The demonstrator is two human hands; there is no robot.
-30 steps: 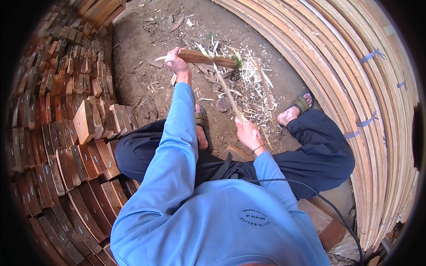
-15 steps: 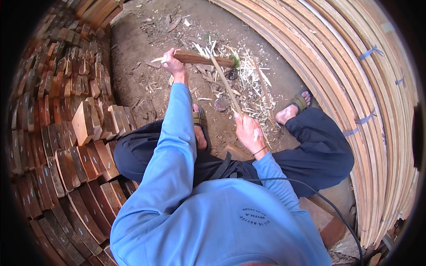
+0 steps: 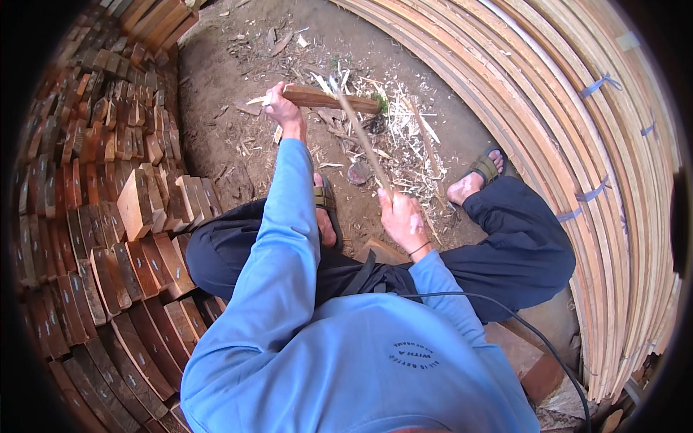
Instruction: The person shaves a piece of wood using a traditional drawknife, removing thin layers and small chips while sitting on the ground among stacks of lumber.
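My left hand (image 3: 284,112) grips the left end of a reddish-brown piece of wood (image 3: 321,97), which stretches to the right above the ground. Pale cut wood pokes out past my fingers. In my right hand (image 3: 404,220) is the lower end of a long wooden handle (image 3: 367,148), slanting up and left. The far end of this handled tool meets the piece of wood around its middle; its head is blurred, so its exact kind does not show. Pale splinters stick up around that spot.
Wood shavings (image 3: 408,137) litter the dirt between my sandalled feet. Stacked boards (image 3: 123,281) form a wall close on my left. Long bundled planks (image 3: 548,108), tied with blue strips, curve along my right. A black cable (image 3: 498,297) crosses my lap.
The tool's far end has shifted slightly left along the wood and is blurred. My left hand and the piece of wood have hardly moved.
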